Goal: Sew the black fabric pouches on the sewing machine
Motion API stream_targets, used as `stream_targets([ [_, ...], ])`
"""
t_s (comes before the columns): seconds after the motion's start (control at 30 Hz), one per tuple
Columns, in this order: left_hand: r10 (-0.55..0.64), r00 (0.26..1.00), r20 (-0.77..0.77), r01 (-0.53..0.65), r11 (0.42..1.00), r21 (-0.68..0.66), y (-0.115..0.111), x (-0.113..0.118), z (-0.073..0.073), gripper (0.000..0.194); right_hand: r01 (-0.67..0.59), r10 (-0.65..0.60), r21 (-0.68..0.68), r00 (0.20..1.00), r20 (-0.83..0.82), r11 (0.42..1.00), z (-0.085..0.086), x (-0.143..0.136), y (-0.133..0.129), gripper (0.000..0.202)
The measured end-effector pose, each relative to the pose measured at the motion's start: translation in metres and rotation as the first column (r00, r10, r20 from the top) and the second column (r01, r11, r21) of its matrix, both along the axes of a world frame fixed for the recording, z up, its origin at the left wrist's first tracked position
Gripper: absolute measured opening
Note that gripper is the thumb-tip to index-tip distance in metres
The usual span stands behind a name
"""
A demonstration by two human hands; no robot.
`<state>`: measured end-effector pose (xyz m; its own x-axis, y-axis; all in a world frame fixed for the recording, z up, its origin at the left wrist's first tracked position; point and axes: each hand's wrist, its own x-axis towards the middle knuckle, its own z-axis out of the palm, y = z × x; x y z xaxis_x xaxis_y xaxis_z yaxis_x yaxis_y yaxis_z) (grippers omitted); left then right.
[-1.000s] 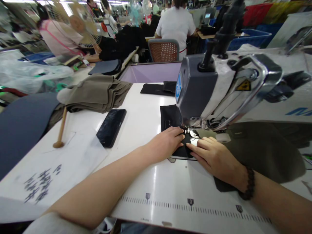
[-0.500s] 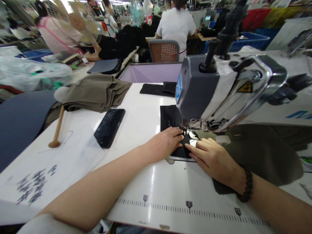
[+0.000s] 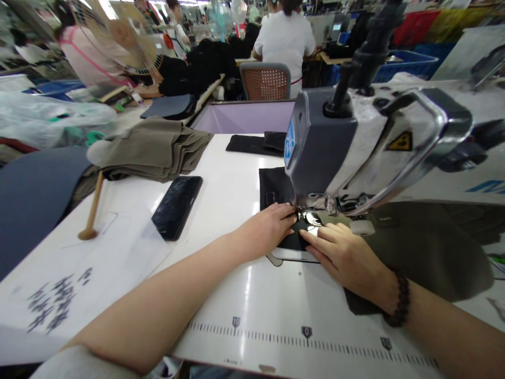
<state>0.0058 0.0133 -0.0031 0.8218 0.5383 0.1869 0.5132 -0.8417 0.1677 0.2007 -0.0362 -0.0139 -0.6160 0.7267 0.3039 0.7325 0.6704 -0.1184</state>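
Note:
A black fabric piece (image 3: 273, 183) lies under the needle area of the sewing machine (image 3: 321, 139), with a small stitched rectangle showing on its far part. My left hand (image 3: 265, 230) rests on its left side, fingers stretched out and fingertips close to the presser foot (image 3: 301, 215). From the right, my right hand (image 3: 347, 255) lies with extended fingers, the index fingertip touching the black cloth's near right part. Beneath and beyond that hand spreads an olive-green fabric piece (image 3: 426, 252). Both hands lie flat, pressing rather than gripping.
Left on the white table (image 3: 221, 284) are a phone (image 3: 177, 208), a small wooden mallet-like stick (image 3: 92, 210) and stacked olive fabric pieces (image 3: 153, 147). More folded black fabric (image 3: 248, 143) lies behind. A person in white (image 3: 284, 37) sits ahead.
The black fabric has slid slightly away from me under the machine, and my left hand has shifted a little forward with it. My right hand stays nearly in place.

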Motion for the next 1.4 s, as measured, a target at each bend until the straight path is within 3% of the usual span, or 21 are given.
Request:
stream_targets([
  [0.2,-0.226,0.974,-0.026,0.225,0.974,-0.038,-0.012,-0.006,0.007,0.021,-0.177,0.175,-0.027,0.983,-0.061,0.984,0.007,0.003,-0.006,0.025],
  [0.3,-0.252,0.967,-0.045,0.249,0.967,-0.057,-0.016,-0.007,0.011,0.02,-0.184,0.181,-0.033,0.981,-0.074,0.982,0.008,0.004,-0.007,0.025],
  [1.03,-0.17,0.984,-0.049,0.169,0.985,-0.02,0.006,-0.004,0.006,0.022,0.046,-0.045,-0.035,0.998,0.042,0.998,-0.005,0.001,0.001,0.032],
  [1.4,-0.068,0.998,0.014,0.068,0.998,0.007,0.012,-0.002,0.0,0.021,0.072,-0.07,-0.037,0.996,0.047,0.997,-0.006,-0.001,0.001,0.032],
])
